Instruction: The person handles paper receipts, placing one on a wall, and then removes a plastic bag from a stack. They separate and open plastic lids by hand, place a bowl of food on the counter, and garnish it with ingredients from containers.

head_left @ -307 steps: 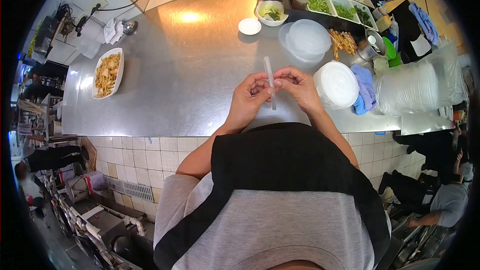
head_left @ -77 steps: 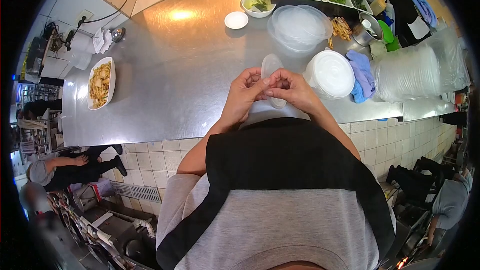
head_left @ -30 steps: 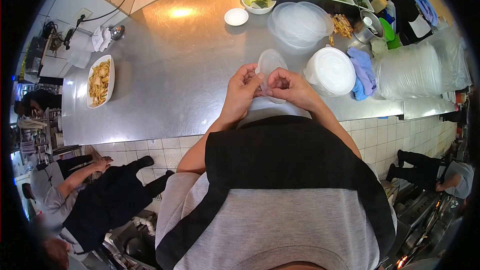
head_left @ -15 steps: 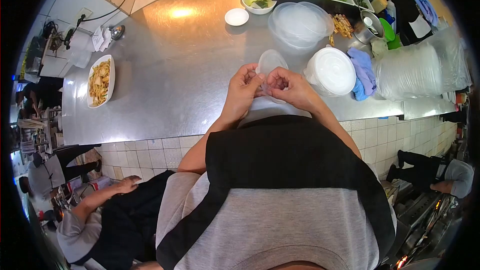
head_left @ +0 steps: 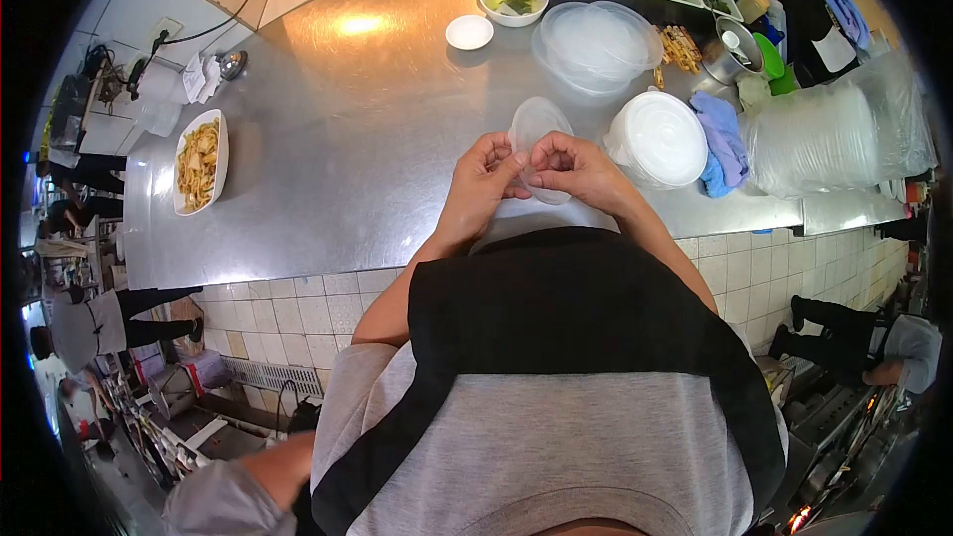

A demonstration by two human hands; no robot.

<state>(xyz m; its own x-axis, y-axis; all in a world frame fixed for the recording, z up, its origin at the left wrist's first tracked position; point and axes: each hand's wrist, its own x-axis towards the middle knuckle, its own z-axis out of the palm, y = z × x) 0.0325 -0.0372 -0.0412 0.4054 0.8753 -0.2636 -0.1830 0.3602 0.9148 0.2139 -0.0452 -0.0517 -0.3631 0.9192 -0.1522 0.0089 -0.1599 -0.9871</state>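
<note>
A round translucent plastic lid (head_left: pixel 541 119) is held upright and tilted above the near part of the steel counter. My left hand (head_left: pixel 486 179) pinches its left side between thumb and fingers. On the lid's near face, my right hand (head_left: pixel 574 171) is closed, its thumb and index finger together at the edge. The fingertips of both hands nearly meet. Just right of my right hand stands a white-lidded round tub (head_left: pixel 657 139). Beyond the hands lies a loose pile of clear lids (head_left: pixel 596 45).
A noodle dish (head_left: pixel 200 161) sits at the left; a small white saucer (head_left: pixel 469 33) and a bowl of greens (head_left: pixel 513 2) are farther back. Blue cloth (head_left: pixel 722 144) and bagged lids (head_left: pixel 814 139) lie right. Other people stand at both sides, one sleeve (head_left: pixel 223 501) close at lower left.
The lid has turned from edge-on to showing its face. Lately my hands have barely moved. A co-worker at the lower left has passed behind me, mostly out of view.
</note>
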